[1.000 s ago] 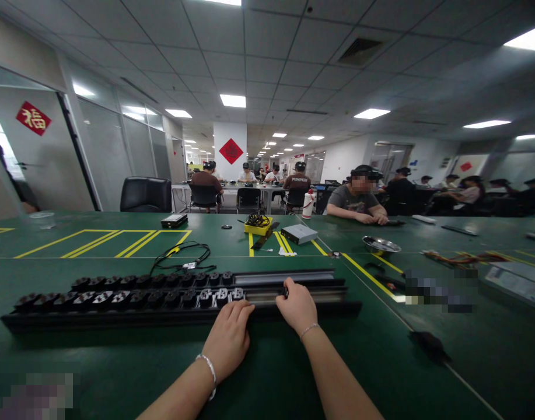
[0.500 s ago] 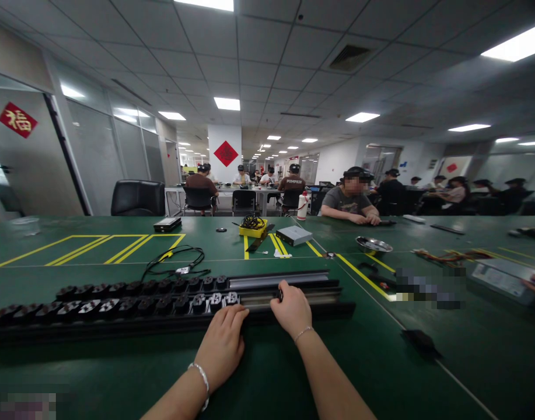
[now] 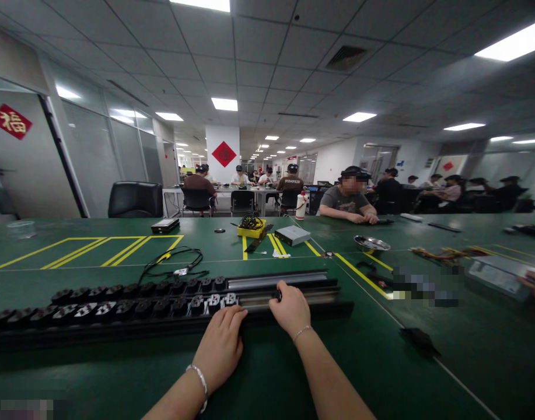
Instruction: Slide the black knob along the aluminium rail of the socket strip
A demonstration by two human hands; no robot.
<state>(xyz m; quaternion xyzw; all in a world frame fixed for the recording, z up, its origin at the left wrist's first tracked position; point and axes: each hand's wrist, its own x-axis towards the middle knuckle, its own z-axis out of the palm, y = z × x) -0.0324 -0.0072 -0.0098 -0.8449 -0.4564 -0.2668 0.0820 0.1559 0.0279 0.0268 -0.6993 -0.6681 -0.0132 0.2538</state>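
Two long black power-track rails lie side by side in front of me, with several round socket modules [image 3: 179,304] set along their left and middle parts. On the near edge of the front rail [image 3: 343,310], my left hand [image 3: 219,344] curls its fingers over the rim, just below the last light-coloured socket module [image 3: 230,299]. A little to the right, my right hand [image 3: 292,309] is closed over the bare channel of the same rail. A small black piece [image 3: 279,295] shows between its thumb and forefinger; most of it is hidden by the fingers.
Behind the rails lie a black cable [image 3: 175,265], a yellow box with cords [image 3: 251,227] and a grey metal box [image 3: 292,235]. A metal bowl [image 3: 371,244] and a power supply [image 3: 497,274] are on the right. Across the green table [image 3: 328,373] sits a person [image 3: 348,198].
Both hands keep almost the same place on the rail. The whole view has shifted very slightly, and the hand at the far right edge has moved a little.
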